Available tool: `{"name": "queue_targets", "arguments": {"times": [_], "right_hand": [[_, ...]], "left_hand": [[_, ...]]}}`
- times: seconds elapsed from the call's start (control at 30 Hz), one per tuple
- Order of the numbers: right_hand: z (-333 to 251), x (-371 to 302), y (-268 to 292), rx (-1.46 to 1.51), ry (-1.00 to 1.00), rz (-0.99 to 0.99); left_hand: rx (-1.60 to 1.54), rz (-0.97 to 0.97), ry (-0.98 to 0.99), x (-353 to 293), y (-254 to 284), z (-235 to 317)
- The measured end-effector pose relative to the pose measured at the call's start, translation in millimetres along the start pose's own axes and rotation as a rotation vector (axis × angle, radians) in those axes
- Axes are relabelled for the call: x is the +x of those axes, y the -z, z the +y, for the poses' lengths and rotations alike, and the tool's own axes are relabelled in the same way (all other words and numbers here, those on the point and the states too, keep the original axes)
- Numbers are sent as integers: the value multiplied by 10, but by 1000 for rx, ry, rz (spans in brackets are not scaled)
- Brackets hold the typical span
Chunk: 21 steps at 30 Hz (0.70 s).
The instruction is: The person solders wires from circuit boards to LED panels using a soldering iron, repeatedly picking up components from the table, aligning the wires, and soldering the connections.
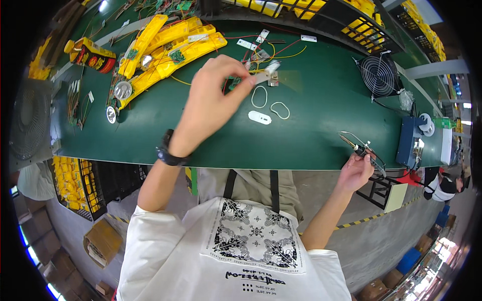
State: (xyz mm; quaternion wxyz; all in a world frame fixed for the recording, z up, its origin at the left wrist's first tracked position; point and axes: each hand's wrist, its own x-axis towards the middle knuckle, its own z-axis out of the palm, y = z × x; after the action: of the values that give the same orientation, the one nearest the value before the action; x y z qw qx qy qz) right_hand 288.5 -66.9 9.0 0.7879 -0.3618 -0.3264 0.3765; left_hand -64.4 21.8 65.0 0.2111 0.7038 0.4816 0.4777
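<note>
My left hand [213,98], with a black watch at the wrist, reaches over the middle of the green table. Its thumb and forefinger pinch a small whitish strip [262,76], blurred. Just beyond lie a small metal piece [273,80] and thin red and yellow wires. Below the fingertips are two pale rubber bands [259,97] and a white oval plastic piece [259,117]. At the table's front edge, on the right, my right hand [357,171] grips a soldering iron [359,149], its tip pointing away to the left. A curved metal wire shows beside the iron.
Yellow plastic housings [175,57] with boards and wires lie at the back left, near a yellow-and-black bottle [93,55]. A black fan [377,75] and a blue soldering station [407,140] stand on the right. A black crate [346,22] of yellow parts overhangs the back.
</note>
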Motion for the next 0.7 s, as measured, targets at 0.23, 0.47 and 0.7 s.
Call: {"name": "queue_targets", "arguments": {"times": [0.23, 0.47, 0.7], "right_hand": [[-8, 3, -4, 18, 5, 15], [-7, -1, -7, 21, -14, 57], [-27, -7, -11, 2, -19, 62]], "left_hand": [[-672, -279, 413, 528, 435, 165], [-264, -388, 243, 658, 468, 145], [-252, -292, 97, 786, 718, 318]]}}
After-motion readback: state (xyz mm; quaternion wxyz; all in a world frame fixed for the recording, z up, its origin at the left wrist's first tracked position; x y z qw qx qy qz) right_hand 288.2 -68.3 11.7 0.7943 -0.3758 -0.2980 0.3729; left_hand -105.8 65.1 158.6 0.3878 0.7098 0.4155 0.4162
